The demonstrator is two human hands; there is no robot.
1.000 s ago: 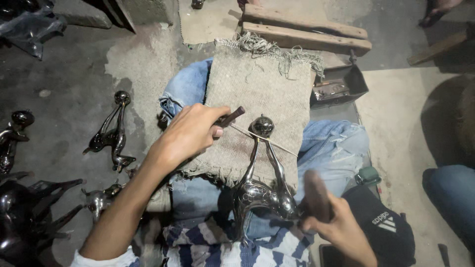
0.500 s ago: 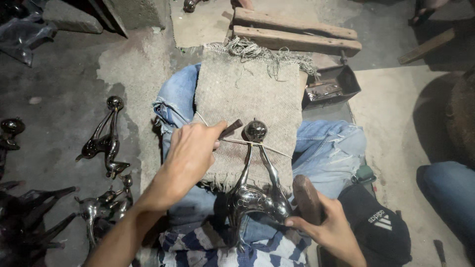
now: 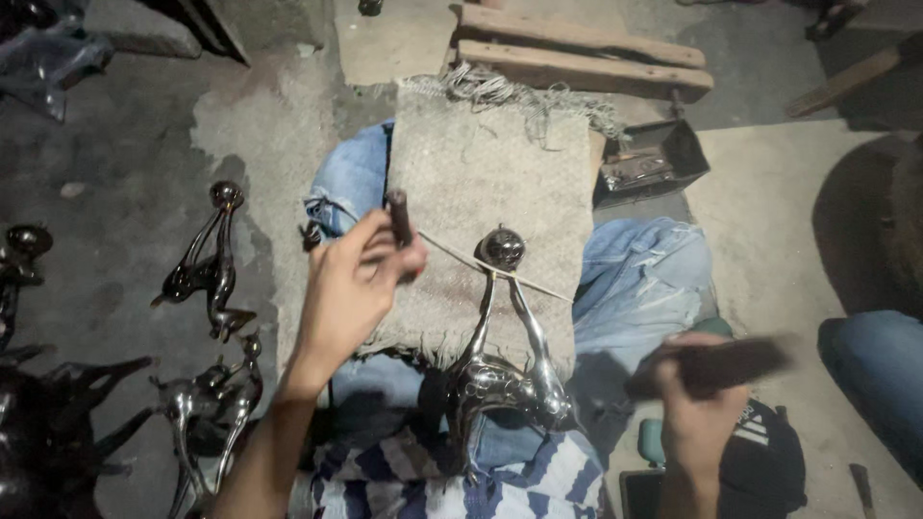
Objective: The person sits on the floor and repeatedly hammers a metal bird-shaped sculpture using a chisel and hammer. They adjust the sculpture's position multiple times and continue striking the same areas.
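Resting on the person's lap, over a piece of rough sackcloth [image 3: 500,183], a shiny metal figure [image 3: 500,375] stands upright with a round ball on its top. The left hand [image 3: 351,288] is closed around a dark handle [image 3: 398,216], and from it a thin rod [image 3: 500,272] goes across to the neck of the figure, touching it just under the ball. The right hand [image 3: 697,418] is closed around a dark tool [image 3: 711,365], which is blurred, at the right of the figure and apart from it. More metal figures [image 3: 207,264] lie on the concrete floor [image 3: 115,173] at the left. A small dark metal box [image 3: 649,163] sits beside the cloth.
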